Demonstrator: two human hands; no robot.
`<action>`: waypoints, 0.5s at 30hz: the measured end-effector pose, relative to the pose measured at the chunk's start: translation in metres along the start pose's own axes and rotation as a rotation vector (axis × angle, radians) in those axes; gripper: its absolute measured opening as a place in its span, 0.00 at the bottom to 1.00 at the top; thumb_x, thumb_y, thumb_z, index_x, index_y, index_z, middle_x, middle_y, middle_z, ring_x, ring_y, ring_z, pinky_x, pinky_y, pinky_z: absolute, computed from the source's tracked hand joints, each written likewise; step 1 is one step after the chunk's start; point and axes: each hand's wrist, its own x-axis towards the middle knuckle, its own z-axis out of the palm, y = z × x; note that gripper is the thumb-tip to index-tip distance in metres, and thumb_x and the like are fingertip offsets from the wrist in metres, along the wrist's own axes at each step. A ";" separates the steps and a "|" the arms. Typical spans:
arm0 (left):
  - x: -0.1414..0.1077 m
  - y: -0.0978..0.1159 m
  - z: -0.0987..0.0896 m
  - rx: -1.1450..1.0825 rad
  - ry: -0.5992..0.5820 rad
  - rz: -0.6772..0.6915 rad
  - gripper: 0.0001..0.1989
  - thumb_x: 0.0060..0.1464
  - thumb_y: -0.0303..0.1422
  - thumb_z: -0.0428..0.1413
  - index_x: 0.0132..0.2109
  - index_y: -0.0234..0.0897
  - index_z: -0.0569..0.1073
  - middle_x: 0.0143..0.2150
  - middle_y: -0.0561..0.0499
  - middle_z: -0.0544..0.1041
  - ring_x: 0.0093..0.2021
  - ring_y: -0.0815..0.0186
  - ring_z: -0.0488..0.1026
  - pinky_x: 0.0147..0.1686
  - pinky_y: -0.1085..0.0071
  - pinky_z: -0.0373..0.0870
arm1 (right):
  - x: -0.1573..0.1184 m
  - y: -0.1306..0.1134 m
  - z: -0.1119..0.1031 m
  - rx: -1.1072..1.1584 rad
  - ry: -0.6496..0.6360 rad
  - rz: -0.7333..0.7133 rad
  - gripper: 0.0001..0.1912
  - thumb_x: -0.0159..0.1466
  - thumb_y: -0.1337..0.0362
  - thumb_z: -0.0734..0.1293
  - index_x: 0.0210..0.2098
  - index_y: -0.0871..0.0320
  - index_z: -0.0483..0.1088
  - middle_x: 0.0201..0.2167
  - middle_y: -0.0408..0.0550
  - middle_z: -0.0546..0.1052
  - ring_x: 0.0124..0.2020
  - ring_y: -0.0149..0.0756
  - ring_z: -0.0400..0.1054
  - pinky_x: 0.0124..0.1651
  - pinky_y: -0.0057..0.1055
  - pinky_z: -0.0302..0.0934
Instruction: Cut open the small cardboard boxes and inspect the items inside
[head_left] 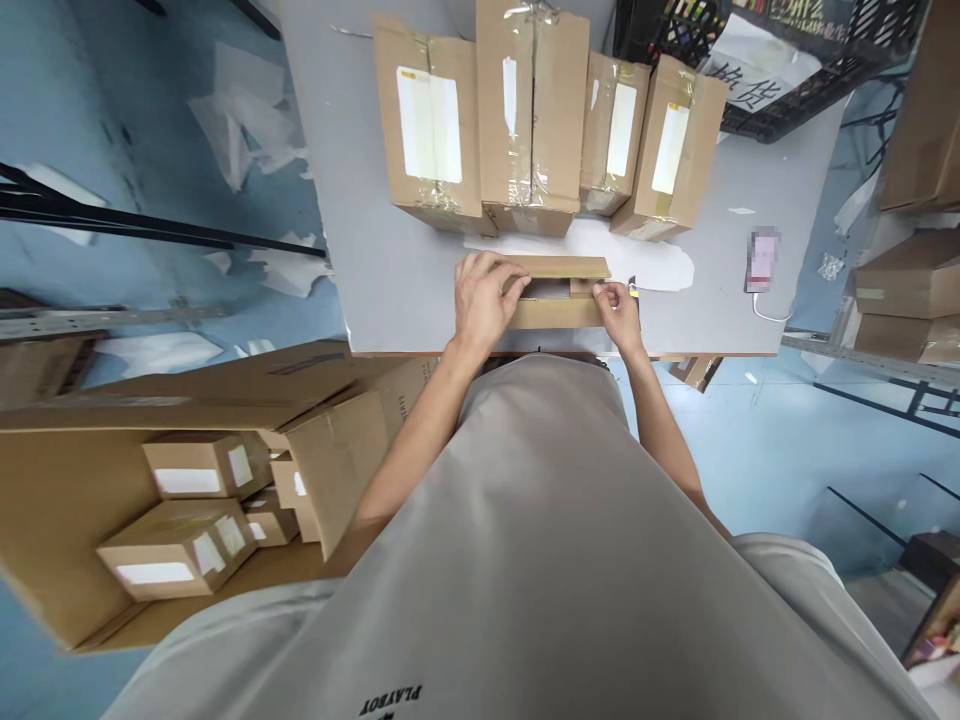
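Note:
Near the front edge of the grey table lies a small cardboard box with a flap standing partly open. At its left end, my left hand grips the flap between thumb and fingers. My right hand pinches the right end of the box with thumb and forefinger. A dark gap shows between flap and box; what lies inside cannot be made out. White paper lies flat just behind the box.
Taped boxes with labels stand along the table's back. A black crate is at the back right, a phone with a cable at the right. A large open carton holding several boxes is at the lower left.

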 end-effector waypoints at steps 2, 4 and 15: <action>0.005 0.000 -0.002 -0.010 0.007 0.006 0.15 0.72 0.51 0.63 0.48 0.45 0.84 0.53 0.42 0.83 0.64 0.42 0.75 0.73 0.43 0.67 | -0.002 0.000 0.000 -0.014 -0.005 -0.008 0.26 0.69 0.33 0.69 0.43 0.50 0.73 0.38 0.44 0.79 0.41 0.39 0.73 0.51 0.37 0.70; 0.015 -0.001 -0.002 -0.020 0.014 0.013 0.16 0.73 0.52 0.62 0.48 0.45 0.84 0.53 0.42 0.83 0.64 0.42 0.74 0.74 0.43 0.65 | -0.004 -0.001 -0.002 -0.032 -0.018 -0.009 0.21 0.70 0.39 0.69 0.42 0.50 0.74 0.40 0.46 0.82 0.43 0.40 0.74 0.54 0.39 0.71; 0.083 -0.022 0.010 -0.249 0.020 -0.020 0.18 0.66 0.51 0.70 0.52 0.45 0.82 0.54 0.40 0.80 0.71 0.37 0.70 0.79 0.35 0.62 | -0.034 -0.007 -0.020 0.032 -0.157 -0.048 0.16 0.69 0.47 0.72 0.48 0.51 0.80 0.55 0.53 0.84 0.53 0.43 0.79 0.61 0.45 0.76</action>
